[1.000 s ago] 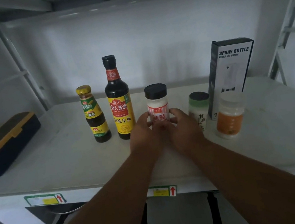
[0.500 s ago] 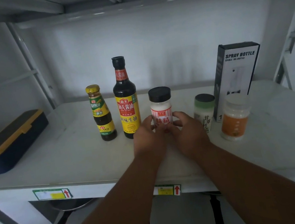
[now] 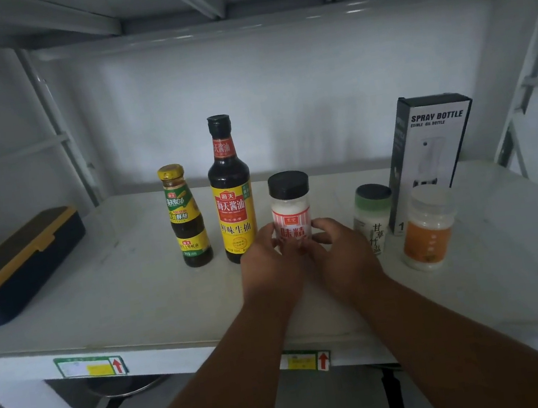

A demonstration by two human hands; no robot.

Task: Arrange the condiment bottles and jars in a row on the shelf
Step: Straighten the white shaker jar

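Seasoning jar set into the row

The clear black-capped jar of white crystals point(image 3: 291, 206) is cupped low by the left hand point(image 3: 269, 266) and right hand point(image 3: 344, 255), fingers curled around it, upright on the white shelf point(image 3: 118, 294), just right of the tall dark soy-sauce bottle point(image 3: 231, 191), apparently for alignment.
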